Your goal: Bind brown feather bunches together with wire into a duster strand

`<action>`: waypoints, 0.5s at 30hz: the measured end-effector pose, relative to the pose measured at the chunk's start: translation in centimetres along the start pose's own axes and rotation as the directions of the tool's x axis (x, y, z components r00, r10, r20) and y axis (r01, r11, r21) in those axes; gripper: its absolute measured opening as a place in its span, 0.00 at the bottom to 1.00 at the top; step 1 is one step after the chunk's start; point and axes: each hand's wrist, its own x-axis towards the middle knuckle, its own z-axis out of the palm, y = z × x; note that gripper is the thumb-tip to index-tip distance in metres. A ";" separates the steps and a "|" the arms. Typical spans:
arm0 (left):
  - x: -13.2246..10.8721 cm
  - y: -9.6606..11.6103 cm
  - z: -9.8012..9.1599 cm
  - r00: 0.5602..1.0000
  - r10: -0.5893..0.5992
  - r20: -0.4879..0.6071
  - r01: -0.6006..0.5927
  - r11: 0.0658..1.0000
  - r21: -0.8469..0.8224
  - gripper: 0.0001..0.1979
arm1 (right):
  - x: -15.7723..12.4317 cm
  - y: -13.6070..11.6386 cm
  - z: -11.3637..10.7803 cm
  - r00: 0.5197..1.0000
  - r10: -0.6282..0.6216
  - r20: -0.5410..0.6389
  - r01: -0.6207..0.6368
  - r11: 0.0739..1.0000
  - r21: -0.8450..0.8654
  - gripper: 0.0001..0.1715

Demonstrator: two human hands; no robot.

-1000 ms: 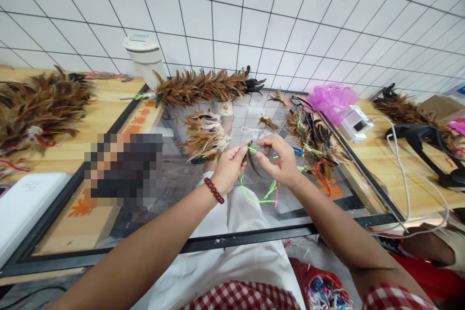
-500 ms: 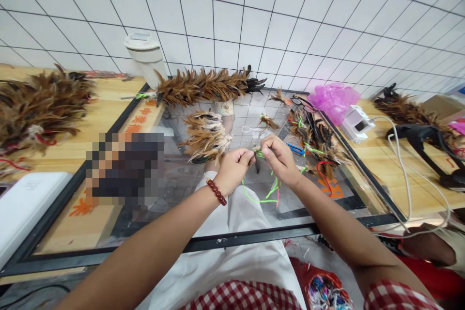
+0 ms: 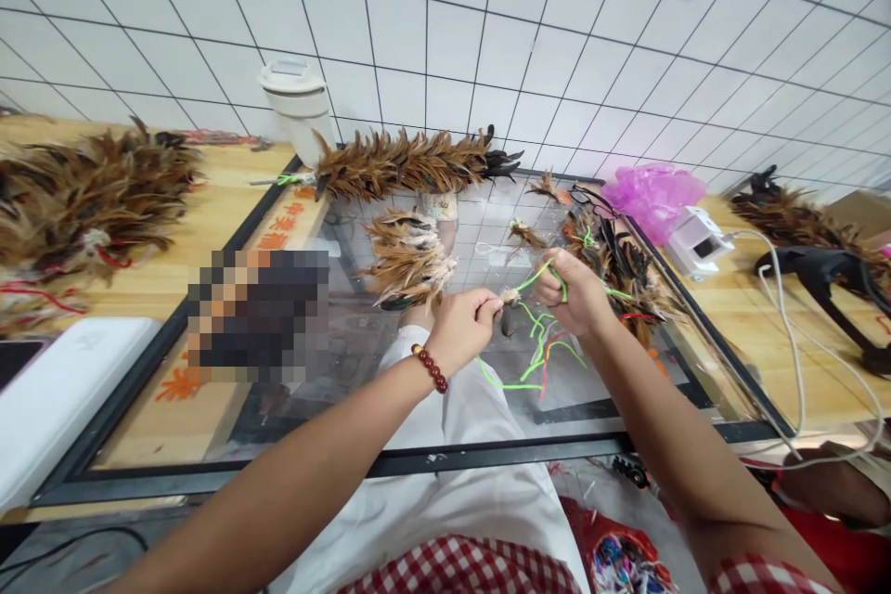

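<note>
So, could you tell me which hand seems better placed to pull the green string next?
Probably the right hand: it grips the green string, while the left hand pinches the small feather bundle.

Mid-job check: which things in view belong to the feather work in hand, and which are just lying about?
In the work:
- small feather tuft, pinched by the left hand
- green string, held by the right hand
- likely, the loose feather bunch

Apparently lying about:
- pink plastic bag
- white lidded container
- white boxy device

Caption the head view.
Left hand pinching a pale-ended feather bundle, right hand gripping bright green string over a black-framed transparent tabletop.
</note>
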 end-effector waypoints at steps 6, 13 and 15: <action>0.7 -0.9 0.0 0.993 -0.086 -0.077 0.076 0.989 -0.123 0.14 | -0.4 -2.5 -2.6 0.961 -0.257 -0.103 0.231 0.950 -0.211 0.20; -0.6 0.7 0.1 0.989 0.144 0.030 -0.136 0.973 -0.187 0.15 | -0.3 -4.8 -1.8 0.944 -0.331 0.004 0.270 0.764 -0.585 0.18; -1.2 1.5 0.2 0.959 0.255 0.121 -0.228 0.953 -0.202 0.15 | -0.2 -5.7 -0.8 0.969 -0.224 0.106 0.238 0.726 -0.645 0.19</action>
